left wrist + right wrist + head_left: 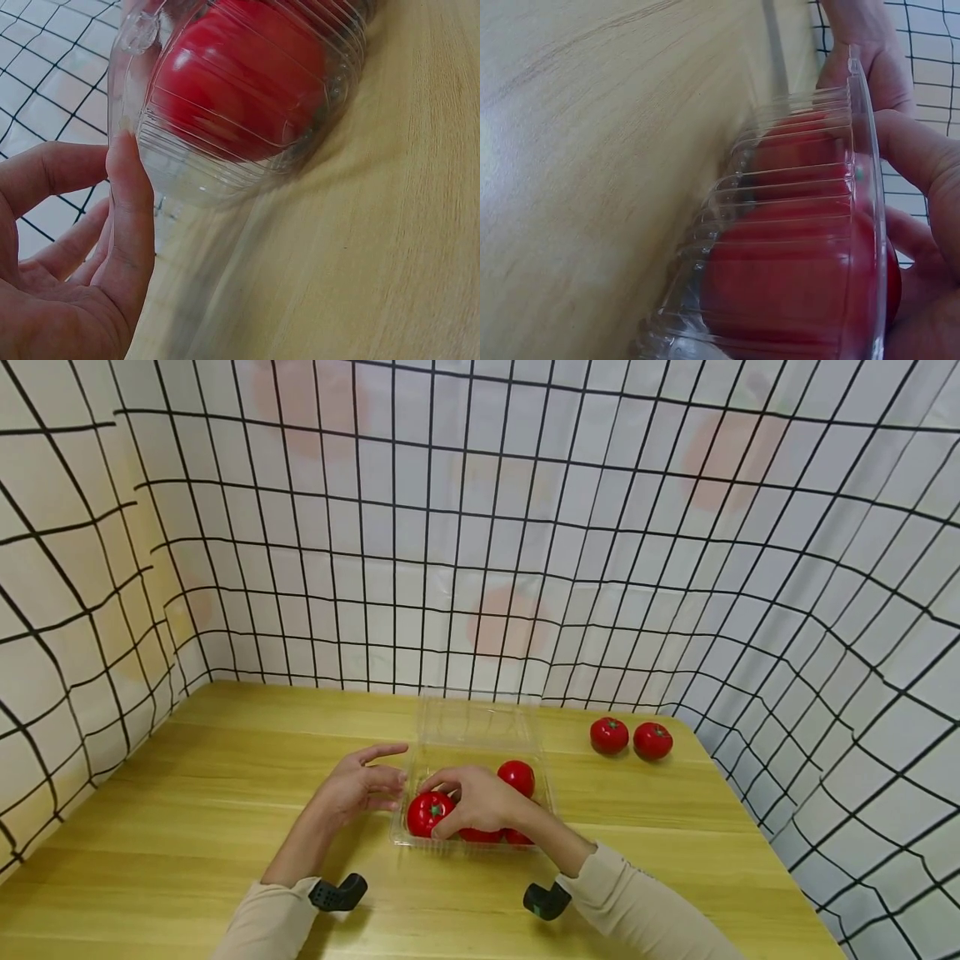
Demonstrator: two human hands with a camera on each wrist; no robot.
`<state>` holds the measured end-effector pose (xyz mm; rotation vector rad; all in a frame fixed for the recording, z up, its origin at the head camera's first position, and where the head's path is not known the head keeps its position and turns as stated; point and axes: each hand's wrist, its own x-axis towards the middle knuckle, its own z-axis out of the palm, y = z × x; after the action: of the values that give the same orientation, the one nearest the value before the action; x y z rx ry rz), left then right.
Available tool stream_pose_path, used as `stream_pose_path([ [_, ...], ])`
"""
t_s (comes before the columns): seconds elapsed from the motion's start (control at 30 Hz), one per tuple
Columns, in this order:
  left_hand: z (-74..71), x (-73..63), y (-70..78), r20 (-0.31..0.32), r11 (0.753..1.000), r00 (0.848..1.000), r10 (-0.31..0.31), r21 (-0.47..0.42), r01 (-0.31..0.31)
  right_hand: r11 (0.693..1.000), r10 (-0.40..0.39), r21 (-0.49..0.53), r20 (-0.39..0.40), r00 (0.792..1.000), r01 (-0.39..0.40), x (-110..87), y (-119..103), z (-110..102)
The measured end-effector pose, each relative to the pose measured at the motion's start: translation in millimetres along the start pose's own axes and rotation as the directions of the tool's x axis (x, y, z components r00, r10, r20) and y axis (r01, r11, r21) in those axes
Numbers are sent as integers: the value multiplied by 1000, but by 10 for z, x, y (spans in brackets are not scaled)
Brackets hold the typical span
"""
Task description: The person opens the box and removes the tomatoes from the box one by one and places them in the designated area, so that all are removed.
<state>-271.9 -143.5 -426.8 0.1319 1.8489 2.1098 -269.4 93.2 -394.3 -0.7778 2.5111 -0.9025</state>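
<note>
A clear plastic clamshell box stands on the table with its lid folded back. Several red tomatoes are inside, one of them at the back right. My right hand reaches over the box and holds the front-left tomato, thumb and fingers around its sides. At the box's left side is my left hand, fingers loosely extended. In the left wrist view its thumb is right at the box rim. The right wrist view shows tomatoes through the ribbed wall, with the right fingers just past the rim.
Two more tomatoes, one left and one right, lie at the table's back right. The wooden table is enclosed by a pale sheet with a black grid at the back and both sides.
</note>
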Motion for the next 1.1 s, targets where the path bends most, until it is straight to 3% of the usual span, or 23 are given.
stream_pose_path([
  [0.5, 8, -3, 15, -10, 1000, 1000, -4, -1, 4, 998, 39, 41, -61, 997, -37, -86, -128, -148],
  [1.1, 1, 0, 5, 7, 1000, 1000, -6, -9, 6, 992, 85, 103, -156, 984, -69, -142, -134, -334],
])
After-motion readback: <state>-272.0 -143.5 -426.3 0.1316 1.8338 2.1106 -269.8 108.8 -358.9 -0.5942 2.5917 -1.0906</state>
